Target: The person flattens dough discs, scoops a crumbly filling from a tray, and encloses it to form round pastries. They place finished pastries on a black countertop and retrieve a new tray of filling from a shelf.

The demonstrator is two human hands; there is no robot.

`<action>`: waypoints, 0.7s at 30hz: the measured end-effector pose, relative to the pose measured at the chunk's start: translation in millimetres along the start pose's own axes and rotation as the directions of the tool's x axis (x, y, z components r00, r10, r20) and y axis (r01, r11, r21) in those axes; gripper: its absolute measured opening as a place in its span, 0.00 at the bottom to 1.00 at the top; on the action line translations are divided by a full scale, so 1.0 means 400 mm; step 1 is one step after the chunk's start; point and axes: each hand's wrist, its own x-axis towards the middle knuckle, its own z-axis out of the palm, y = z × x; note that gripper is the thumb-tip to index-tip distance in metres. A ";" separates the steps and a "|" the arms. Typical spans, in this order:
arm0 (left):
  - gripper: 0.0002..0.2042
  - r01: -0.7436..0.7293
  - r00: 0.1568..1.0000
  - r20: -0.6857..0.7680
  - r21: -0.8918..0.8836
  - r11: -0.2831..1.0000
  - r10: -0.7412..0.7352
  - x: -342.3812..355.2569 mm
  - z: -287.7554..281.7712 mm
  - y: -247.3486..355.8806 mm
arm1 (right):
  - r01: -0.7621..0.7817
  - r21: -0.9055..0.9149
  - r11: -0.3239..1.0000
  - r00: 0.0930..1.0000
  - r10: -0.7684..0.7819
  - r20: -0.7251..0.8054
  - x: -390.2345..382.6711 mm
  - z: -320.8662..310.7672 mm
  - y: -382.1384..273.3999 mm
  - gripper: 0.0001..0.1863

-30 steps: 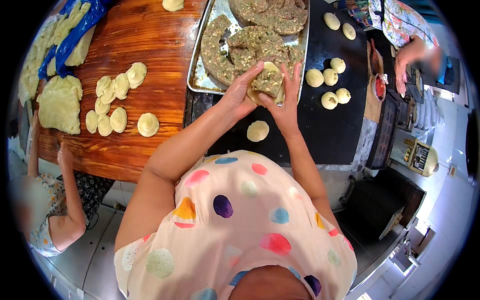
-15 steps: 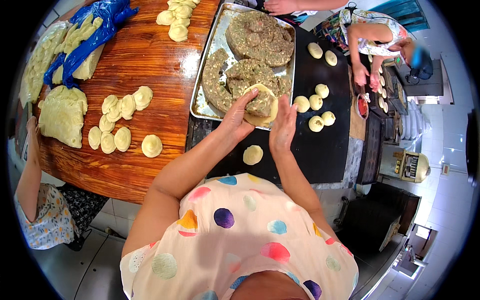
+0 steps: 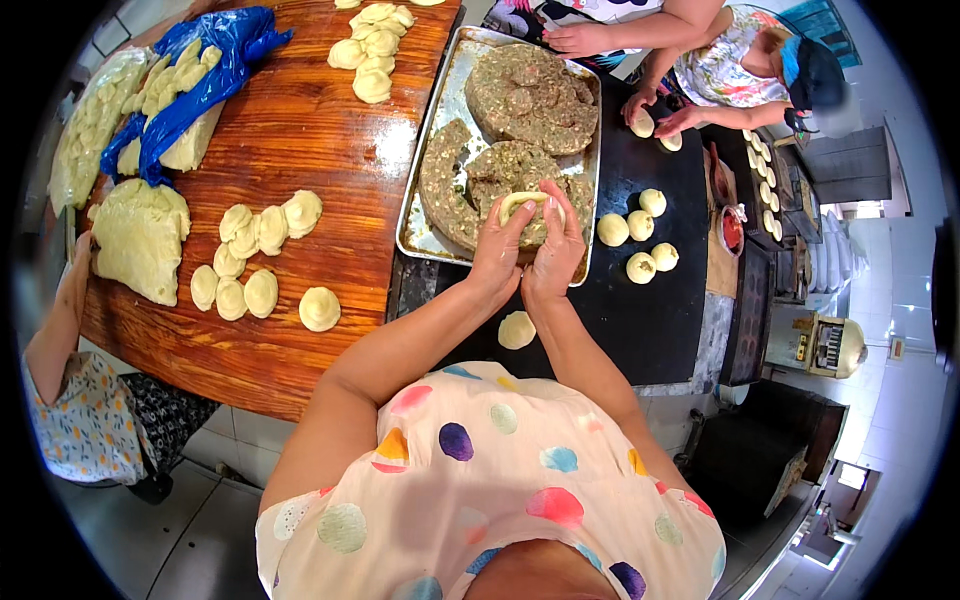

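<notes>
The left hand (image 3: 497, 252) and the right hand (image 3: 553, 252) were cupped together, gripping one dough wrapper (image 3: 533, 198) between them. The wrists met below it, and both thumbs pressed against it. The wrapper was held above the near part of a metal tray (image 3: 417, 239), its pale rim curved upward; what lay inside could not be made out clearly. The tray carried large mounds of meat filling (image 3: 530, 95).

A flat dough disc (image 3: 516, 330) lay on the black worktop (image 3: 610, 335), just below the joined wrists. Five dough balls (image 3: 640, 224) were grouped on the same surface, to the right of the tray. Farther up, a co-worker's hand (image 3: 682, 121) was positioned at two buns (image 3: 671, 142).

To the left, a wooden table (image 3: 250, 372) supported a cluster of dough pieces (image 3: 261, 293), a separate dough round (image 3: 320, 309) and a thick dough slab (image 3: 145, 240). A blue plastic bag (image 3: 240, 45) lay behind the slab.
</notes>
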 end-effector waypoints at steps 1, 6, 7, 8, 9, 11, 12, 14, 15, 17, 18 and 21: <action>0.12 -0.001 1.000 -0.007 0.015 1.000 0.001 0.011 -0.006 0.007 | 0.008 -0.053 0.999 0.999 -0.006 0.049 0.010 0.004 0.004 0.17; 0.15 0.100 0.995 -0.005 -0.049 0.994 -0.101 0.045 -0.028 0.057 | -0.182 0.154 0.971 0.963 0.143 0.230 0.053 -0.041 0.031 0.30; 0.20 0.160 0.987 0.025 -0.057 0.986 -0.158 0.056 -0.052 0.063 | -0.165 0.071 0.984 0.965 0.146 0.218 0.063 -0.040 0.020 0.38; 0.26 0.200 0.979 0.039 -0.056 0.978 -0.198 0.059 -0.060 0.056 | -0.219 0.149 0.964 0.962 0.187 0.201 0.083 -0.060 0.028 0.40; 0.29 0.245 0.969 0.052 -0.058 0.968 -0.243 0.065 -0.068 0.049 | -0.287 0.118 0.950 0.933 0.250 0.257 0.106 -0.088 0.040 0.40; 0.33 0.215 0.976 0.012 0.021 0.976 -0.215 0.061 -0.051 0.019 | -0.389 0.065 0.919 0.876 0.347 0.334 0.106 -0.090 0.045 0.36; 0.35 0.171 0.985 -0.041 0.128 0.977 -0.167 0.074 -0.062 -0.002 | -0.291 -0.083 0.953 0.901 0.302 0.311 0.089 -0.076 0.035 0.33; 0.35 0.195 0.970 -0.192 0.257 0.947 -0.147 0.026 0.006 0.023 | -0.090 -0.366 0.926 0.945 0.196 0.264 0.042 -0.063 0.015 0.29; 0.35 0.177 0.976 -0.180 0.326 0.929 -0.122 0.037 -0.004 0.009 | 0.047 -0.401 0.915 0.972 0.051 0.230 0.021 -0.051 0.019 0.19; 0.35 0.146 0.986 -0.141 0.451 0.880 -0.091 0.061 -0.044 -0.026 | 0.231 -0.492 0.840 0.964 -0.129 0.232 0.003 -0.057 0.038 0.15; 0.35 0.134 0.989 -0.118 0.510 0.850 -0.085 0.072 -0.062 -0.041 | 0.314 -0.535 0.784 0.947 -0.218 0.236 -0.002 -0.062 0.044 0.13; 0.36 0.134 0.990 -0.054 0.590 0.796 -0.127 0.111 -0.090 -0.061 | 0.202 -0.494 0.846 0.979 -0.167 0.113 0.005 -0.068 0.057 0.12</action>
